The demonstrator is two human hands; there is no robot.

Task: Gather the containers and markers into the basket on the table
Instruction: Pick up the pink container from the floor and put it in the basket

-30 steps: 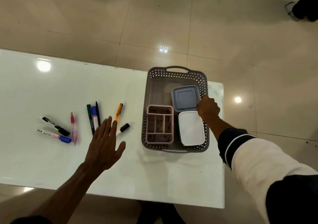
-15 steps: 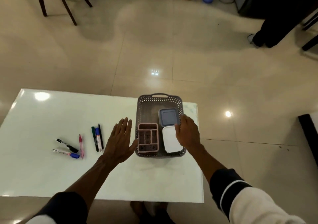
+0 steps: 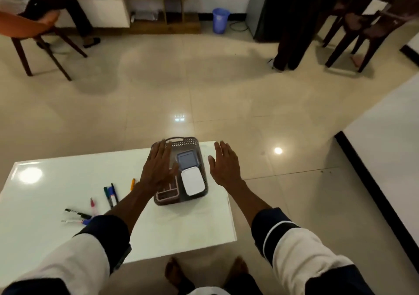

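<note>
hands spread flat in the head view, neither grip holding anything. the left hand (image 3: pixel 156 170) hovers palm down, fingers apart, over the left side of the grey basket (image 3: pixel 201 170), covering part of the pink divided tray (image 3: pixel 166 193) inside it. the right hand (image 3: pixel 224 163) is open too, fingers extended, just beside the basket's right wall and apart from it. inside the basket a blue-lidded container (image 3: pixel 187 159) lies at the far side and a white-lidded container (image 3: pixel 192 180) nearer, right of the tray. the basket sits near the right end of the white worktop (image 3: pixel 186 224). to its left on the worktop lie the markers: an orange one (image 3: pixel 132 184), a green, blue and black cluster (image 3: pixel 110 194), a pink one (image 3: pixel 93 205), a black one (image 3: pixel 77 213) and a blue-capped one (image 3: pixel 76 221), partly hidden by the left sleeve (image 3: pixel 90 244).
</note>
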